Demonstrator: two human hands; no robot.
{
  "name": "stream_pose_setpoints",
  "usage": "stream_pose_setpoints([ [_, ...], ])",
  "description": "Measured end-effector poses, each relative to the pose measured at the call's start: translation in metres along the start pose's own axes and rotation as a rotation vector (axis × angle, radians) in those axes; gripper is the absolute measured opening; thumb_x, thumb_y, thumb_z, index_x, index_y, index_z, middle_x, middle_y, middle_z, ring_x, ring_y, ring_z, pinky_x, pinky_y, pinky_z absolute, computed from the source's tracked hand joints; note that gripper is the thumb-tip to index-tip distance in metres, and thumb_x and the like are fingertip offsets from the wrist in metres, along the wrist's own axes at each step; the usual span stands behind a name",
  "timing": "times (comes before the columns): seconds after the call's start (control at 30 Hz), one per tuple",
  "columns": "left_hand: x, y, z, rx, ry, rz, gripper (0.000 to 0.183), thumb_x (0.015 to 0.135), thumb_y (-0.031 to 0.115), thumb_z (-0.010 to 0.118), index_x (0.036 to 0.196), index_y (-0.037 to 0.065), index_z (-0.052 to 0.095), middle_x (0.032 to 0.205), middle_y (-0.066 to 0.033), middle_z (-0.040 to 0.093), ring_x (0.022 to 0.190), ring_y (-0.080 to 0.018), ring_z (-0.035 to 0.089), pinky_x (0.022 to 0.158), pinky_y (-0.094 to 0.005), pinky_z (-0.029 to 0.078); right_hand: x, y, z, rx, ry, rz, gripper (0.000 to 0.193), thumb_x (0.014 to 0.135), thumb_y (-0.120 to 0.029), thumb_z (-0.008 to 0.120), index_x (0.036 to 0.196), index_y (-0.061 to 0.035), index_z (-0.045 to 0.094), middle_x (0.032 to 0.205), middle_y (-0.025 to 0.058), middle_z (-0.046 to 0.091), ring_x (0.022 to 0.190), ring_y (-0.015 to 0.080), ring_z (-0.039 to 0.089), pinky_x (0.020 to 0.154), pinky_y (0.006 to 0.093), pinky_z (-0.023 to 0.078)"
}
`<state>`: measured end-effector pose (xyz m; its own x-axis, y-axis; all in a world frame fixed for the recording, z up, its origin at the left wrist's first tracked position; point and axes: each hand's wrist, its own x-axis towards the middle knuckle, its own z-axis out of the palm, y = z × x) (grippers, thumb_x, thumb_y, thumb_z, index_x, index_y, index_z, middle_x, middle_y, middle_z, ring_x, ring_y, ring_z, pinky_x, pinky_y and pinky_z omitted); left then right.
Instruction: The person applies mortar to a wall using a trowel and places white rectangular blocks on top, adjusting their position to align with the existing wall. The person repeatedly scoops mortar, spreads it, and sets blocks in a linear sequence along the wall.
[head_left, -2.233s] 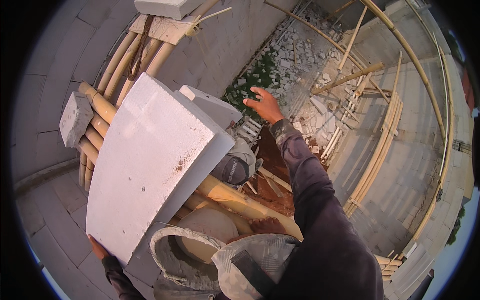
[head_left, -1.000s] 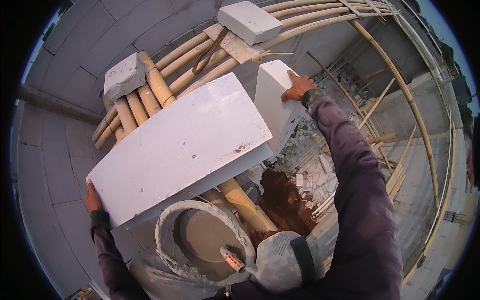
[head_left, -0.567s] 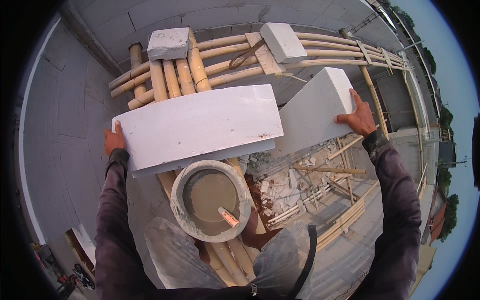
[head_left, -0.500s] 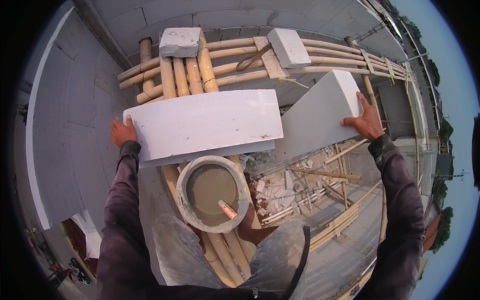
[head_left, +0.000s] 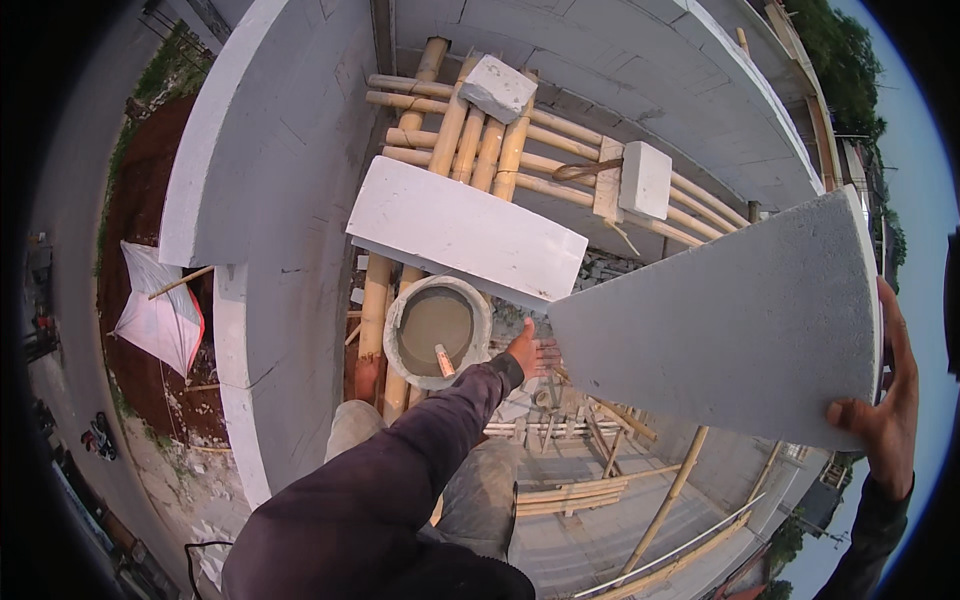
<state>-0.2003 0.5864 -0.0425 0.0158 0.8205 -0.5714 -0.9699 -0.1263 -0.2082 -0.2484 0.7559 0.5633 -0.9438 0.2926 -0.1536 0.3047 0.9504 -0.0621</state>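
Note:
A large pale aerated concrete block (head_left: 710, 320) is raised and tilted at the right. My right hand (head_left: 885, 400) clasps its far right end, thumb on the broad face and fingers round the end. My left hand (head_left: 528, 355) reaches across with fingers stretched out, just below the block's narrow-looking left end; whether it touches the block is unclear. A second white block (head_left: 465, 225) lies on the bamboo poles (head_left: 380, 300). Close in front of me stands a round bucket (head_left: 395, 335) of wet grey mortar, with an orange-and-white handle (head_left: 444, 358) sticking out.
Two smaller blocks, one on the left (head_left: 497, 87) and one on the right (head_left: 646, 180), rest on bamboo scaffolding. A grey block wall (head_left: 290, 200) rises at the left. Rubble and more bamboo poles (head_left: 570, 495) lie far below; a street runs along the left.
My left hand has left the lying block and swung right, towards the other block's left end. My right hand has moved outward and lower with its block, which looks nearer. The view has turned.

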Motion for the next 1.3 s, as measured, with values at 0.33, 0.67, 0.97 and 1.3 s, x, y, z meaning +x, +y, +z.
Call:
stream_pose_setpoints([
  [0.33, -0.172, 0.178, -0.055, 0.281, 0.292, 0.904, 0.099, 0.089, 0.073, 0.051, 0.148, -0.005, 0.036, 0.147, -0.0187, 0.047, 0.134, -0.0299, 0.047, 0.112, -0.0409, 0.037, 0.006, 0.097, 0.131, 0.778, 0.055, 0.294, 0.110, 0.059, -0.048, 0.077, 0.145, 0.0042, 0.033, 0.126, 0.0210, 0.052, 0.114, 0.0322, 0.054, 0.094, 0.0428, 0.046],
  [0.67, -0.222, 0.401, -0.088, 1.121, 1.118, 1.059, 0.101, 0.084, 0.080, 0.050, 0.123, -0.013, 0.062, 0.115, -0.0243, 0.067, 0.107, -0.0334, 0.065, 0.097, -0.0381, 0.045, 0.110, 0.122, 0.535, 1.571, -0.125, 0.487, 0.071, 0.086, -0.042, 0.072, 0.136, 0.0031, 0.048, 0.124, 0.0130, 0.060, 0.113, 0.0244, 0.059, 0.097, 0.0375, 0.046],
  [0.97, -0.195, 0.405, -0.105, 1.168, 1.005, 0.947, 0.087, 0.087, 0.065, 0.061, 0.126, -0.012, 0.060, 0.115, -0.0244, 0.067, 0.104, -0.0324, 0.066, 0.095, -0.0378, 0.047, 0.133, 0.122, 0.637, 1.468, -0.121, 0.598, 0.065, 0.090, -0.039, 0.067, 0.135, 0.0047, 0.050, 0.126, 0.0145, 0.061, 0.113, 0.0242, 0.060, 0.098, 0.0359, 0.044],
  [1.3, -0.233, 0.310, -0.202, 0.804, 1.293, 1.196, 0.050, 0.093, 0.041, 0.062, 0.117, -0.003, 0.066, 0.113, -0.0155, 0.069, 0.106, -0.0246, 0.062, 0.094, -0.0365, 0.046, 0.035, 0.070, 0.663, 0.955, 0.708, 0.791, 0.028, 0.091, -0.016, 0.063, 0.110, 0.0044, 0.065, 0.111, 0.0106, 0.065, 0.104, 0.0213, 0.059, 0.092, 0.0336, 0.046],
])
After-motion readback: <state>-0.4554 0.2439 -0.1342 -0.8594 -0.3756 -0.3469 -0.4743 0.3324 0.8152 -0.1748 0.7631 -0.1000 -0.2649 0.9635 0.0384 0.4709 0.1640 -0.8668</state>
